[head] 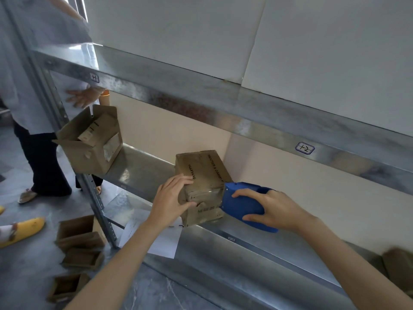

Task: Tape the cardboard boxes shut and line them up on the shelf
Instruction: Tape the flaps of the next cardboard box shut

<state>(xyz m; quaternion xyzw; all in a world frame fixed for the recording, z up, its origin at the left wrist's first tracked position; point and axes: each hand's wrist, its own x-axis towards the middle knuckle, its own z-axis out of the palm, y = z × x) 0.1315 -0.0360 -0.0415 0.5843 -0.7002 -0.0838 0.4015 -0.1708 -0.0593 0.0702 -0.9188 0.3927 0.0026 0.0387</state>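
A closed cardboard box (pixel 202 175) with printed text stands on the metal shelf (pixel 138 166), its near face over the front edge. My left hand (pixel 171 198) grips its left front corner. My right hand (pixel 271 210) holds a blue tape dispenser (pixel 241 202) pressed against the box's right front side, where a strip of clear tape shows. An open cardboard box (pixel 91 142) sits at the shelf's left end, flaps up.
Another person (pixel 42 90) stands at the left beside the shelf post, one hand near the open box. Several small open boxes (pixel 78 242) lie on the floor below. White paper (pixel 156 238) lies on the lower shelf. A shelf beam (pixel 223 104) runs overhead.
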